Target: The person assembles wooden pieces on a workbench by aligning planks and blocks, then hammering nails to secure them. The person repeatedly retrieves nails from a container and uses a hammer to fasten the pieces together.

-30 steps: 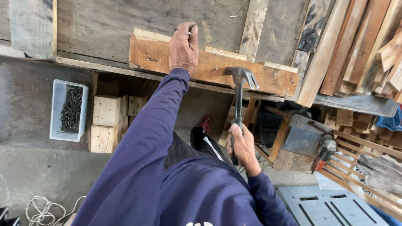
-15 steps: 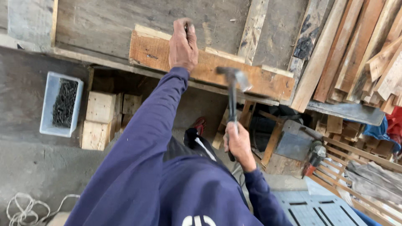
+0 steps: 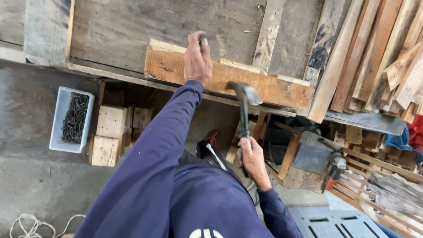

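Low in the frame's centre, the right hand (image 3: 254, 159) is clenched around the handle of a hammer (image 3: 245, 112), whose head hangs just before the orange-brown board (image 3: 264, 86). Farther up, the left hand (image 3: 197, 57) rests on that board at centre top, fingertips pinching something small, too tiny to identify. A tray of nails (image 3: 71, 120) sits at left.

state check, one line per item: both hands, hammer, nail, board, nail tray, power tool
left hand: on the board, fingertips pinching a nail
right hand: closed on the hammer handle
hammer: raised, head above the board, not touching it
nail: mostly hidden by fingers
board: flat on the workbench
nail tray: holds dark nails
power tool: lying unused
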Available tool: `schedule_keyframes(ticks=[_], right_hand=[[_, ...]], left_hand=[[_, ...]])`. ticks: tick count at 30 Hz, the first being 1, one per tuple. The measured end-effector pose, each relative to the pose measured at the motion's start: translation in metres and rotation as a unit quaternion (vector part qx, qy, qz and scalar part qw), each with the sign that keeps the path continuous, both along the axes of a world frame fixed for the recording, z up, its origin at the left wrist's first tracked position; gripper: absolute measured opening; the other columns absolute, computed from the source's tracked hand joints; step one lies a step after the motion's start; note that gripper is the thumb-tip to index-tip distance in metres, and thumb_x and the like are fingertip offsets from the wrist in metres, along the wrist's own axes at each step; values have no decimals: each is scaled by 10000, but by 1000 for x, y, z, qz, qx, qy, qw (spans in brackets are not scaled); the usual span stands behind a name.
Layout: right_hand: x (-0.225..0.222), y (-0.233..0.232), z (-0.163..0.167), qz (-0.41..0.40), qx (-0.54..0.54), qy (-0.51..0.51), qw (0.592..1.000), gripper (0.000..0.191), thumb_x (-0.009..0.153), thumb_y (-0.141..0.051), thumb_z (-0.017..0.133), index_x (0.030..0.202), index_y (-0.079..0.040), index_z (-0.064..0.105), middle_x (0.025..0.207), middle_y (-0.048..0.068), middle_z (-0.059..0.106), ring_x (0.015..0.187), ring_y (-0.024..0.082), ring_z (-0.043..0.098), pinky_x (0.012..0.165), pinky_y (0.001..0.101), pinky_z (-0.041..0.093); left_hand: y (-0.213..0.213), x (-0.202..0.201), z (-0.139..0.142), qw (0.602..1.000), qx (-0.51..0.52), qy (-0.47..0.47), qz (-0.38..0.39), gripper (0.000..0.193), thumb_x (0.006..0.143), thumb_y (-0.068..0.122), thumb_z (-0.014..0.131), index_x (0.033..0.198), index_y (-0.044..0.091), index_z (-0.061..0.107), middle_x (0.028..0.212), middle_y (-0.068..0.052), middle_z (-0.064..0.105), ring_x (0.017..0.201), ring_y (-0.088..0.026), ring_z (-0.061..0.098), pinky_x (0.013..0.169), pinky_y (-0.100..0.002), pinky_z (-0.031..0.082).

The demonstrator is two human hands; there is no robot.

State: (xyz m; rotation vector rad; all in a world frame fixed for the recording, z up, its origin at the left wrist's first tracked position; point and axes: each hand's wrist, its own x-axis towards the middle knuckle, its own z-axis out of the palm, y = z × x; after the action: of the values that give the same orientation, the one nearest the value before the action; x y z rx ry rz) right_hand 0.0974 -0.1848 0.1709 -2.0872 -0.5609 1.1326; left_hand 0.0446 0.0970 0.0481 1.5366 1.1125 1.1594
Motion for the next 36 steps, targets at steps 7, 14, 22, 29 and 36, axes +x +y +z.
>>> schedule_keyframes(ticks=[7,14,22,29,36], right_hand=[[83,-12,92,-108,568,9,816,480,981,-535,500,1109,-79,574,743,83,616,585,204,603,530,344,514],[2,23,13,83,219,-175,956,359,1012,-434,548,974,-77,559,661,43,542,518,128,527,448,275,446],[-41,-17,-72,-98,180,0,979,358,1050,-412,550,957,-66,533,659,4,539,484,83,509,436,238,417],[-4,4,-60,-262,42,94,960,307,946,-334,634,940,-28,655,597,45,578,422,117,508,386,284,400],[208,16,-20,-107,-51,-342,932,396,902,-355,778,1165,-65,722,854,158,715,796,317,661,706,422,537]], left_hand=[[0,2,3,999,21,25,1,232,1125,152,479,1323,43,529,1151,-158,698,1027,-263,710,914,-374,579],[-1,-3,4,999,-29,23,-21,231,1111,170,500,1299,46,549,1151,-167,708,1011,-273,727,884,-370,586],[-6,-2,-1,997,2,43,-62,219,1129,214,467,1240,46,553,1062,-190,666,931,-348,677,826,-427,539],[1,1,-4,983,21,149,-103,200,1077,263,565,1034,70,595,911,-184,659,854,-407,637,743,-465,504],[-6,3,0,962,50,255,-83,227,1011,328,664,993,102,645,862,-145,679,829,-378,658,701,-472,514]])
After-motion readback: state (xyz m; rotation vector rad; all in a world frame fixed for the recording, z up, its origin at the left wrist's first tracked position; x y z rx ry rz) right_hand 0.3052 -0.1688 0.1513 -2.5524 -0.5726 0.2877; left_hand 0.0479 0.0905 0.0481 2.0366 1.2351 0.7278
